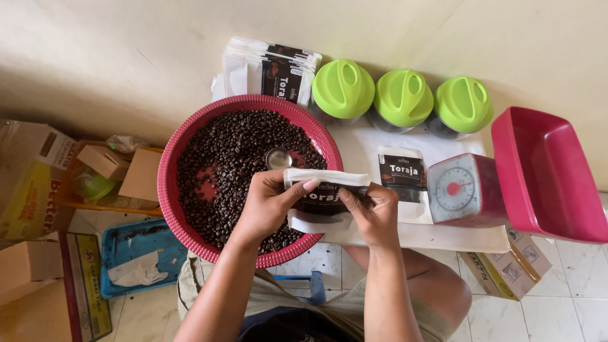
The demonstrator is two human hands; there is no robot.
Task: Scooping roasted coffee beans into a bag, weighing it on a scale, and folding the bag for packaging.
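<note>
Item: white paper pouch with dark label (324, 197), held over the near right rim of the round red plastic basin (170, 166) of dark roasted coffee beans (234, 158); left hand (267, 204) clamped on its left end, right hand (373, 212) pinching its right end. In basin: metal scoop (278, 158) lying on the beans (handle hidden). On the white board (418, 235): second labelled pouch (403, 172) lying flat, red dial scale (462, 190) at the right edge, three green-lidded jars (403, 99) along the far edge, stack of empty pouches (269, 71) at the far left corner.
</note>
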